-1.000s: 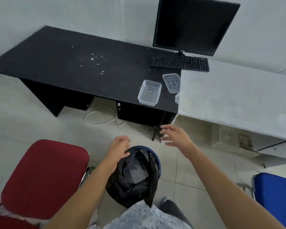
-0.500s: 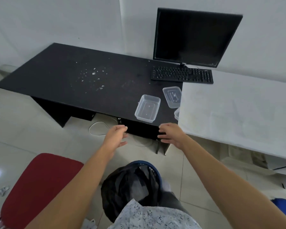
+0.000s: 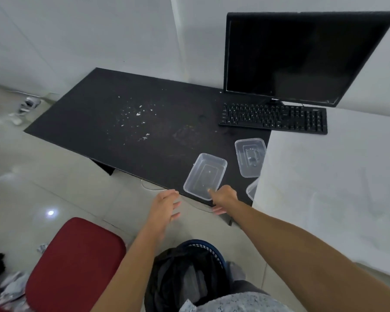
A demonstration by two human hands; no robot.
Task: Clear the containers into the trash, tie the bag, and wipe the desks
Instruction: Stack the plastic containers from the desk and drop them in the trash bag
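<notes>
A clear empty container [image 3: 205, 176] lies near the front edge of the black desk [image 3: 104, 122]. A second clear container [image 3: 250, 157] lies behind it, and a third [image 3: 252, 190] peeks out from beside the white desk [image 3: 324, 176]. My right hand [image 3: 224, 199] touches the near container's front corner, thumb tip at its rim, fingers spread below the desk edge. My left hand [image 3: 164, 208] hovers open just left of it, in front of the desk. White crumbs [image 3: 137, 118] are scattered on the black desk. Below me, a blue bin holds a black trash bag [image 3: 189, 273].
A monitor [image 3: 297, 57] and a black keyboard [image 3: 273, 118] stand at the back right. A red chair [image 3: 74, 264] is at my lower left. Crumpled litter [image 3: 14, 287] lies on the tiled floor by the chair, and more objects [image 3: 25, 106] sit on the floor beyond the desk's left end.
Both hands rose from the bin toward the desk. My right hand reached the near container's corner; my left hand stopped short of the desk edge. The view moved closer to the desk.
</notes>
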